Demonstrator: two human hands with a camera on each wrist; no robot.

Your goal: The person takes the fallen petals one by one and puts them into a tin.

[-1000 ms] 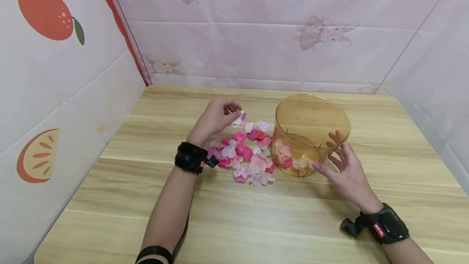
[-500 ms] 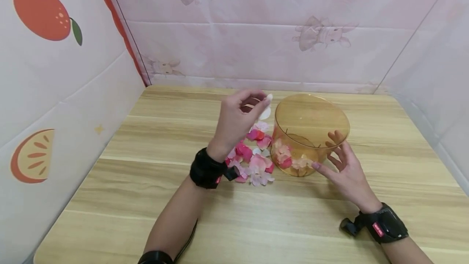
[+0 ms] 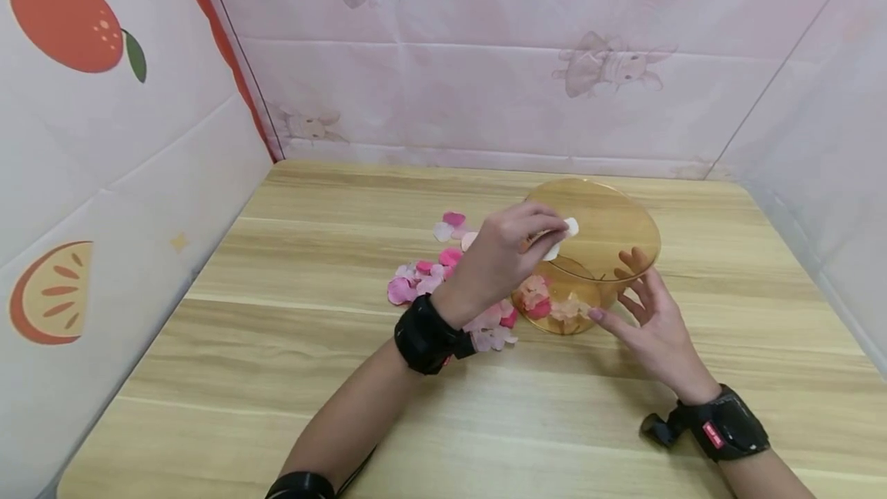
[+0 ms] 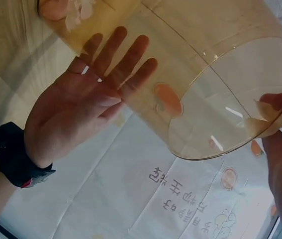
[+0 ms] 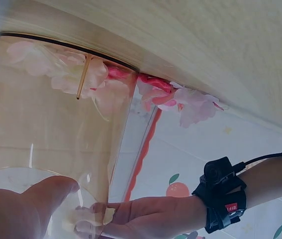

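Observation:
My left hand (image 3: pixel 554 231) pinches a white petal (image 3: pixel 563 236) just over the open mouth of a clear amber tub (image 3: pixel 610 214) that tilts towards me on the wooden table (image 3: pixel 485 422). The left wrist view shows that petal (image 4: pixel 267 122) at the tub's rim (image 4: pixel 215 74). My right hand (image 3: pixel 640 306) lies with straight fingers against the tub's right side, fingers spread (image 4: pixel 88 94). A few pink and cream petals (image 3: pixel 554 303) sit on the tub's bottom (image 5: pixel 66 74). A loose heap of pink, red and white petals (image 3: pixel 430 276) lies left of the tub.
Fabric walls with fruit and rabbit prints (image 3: pixel 443 68) close in the table on the left, back and right. Bare wood stretches in front of both arms. Black wrist bands (image 3: pixel 426 337) sit on both wrists.
My left hand has lifted the white petal from the heap and carried it right, from the far left of the tub to over its mouth. The right hand has stayed on the tub.

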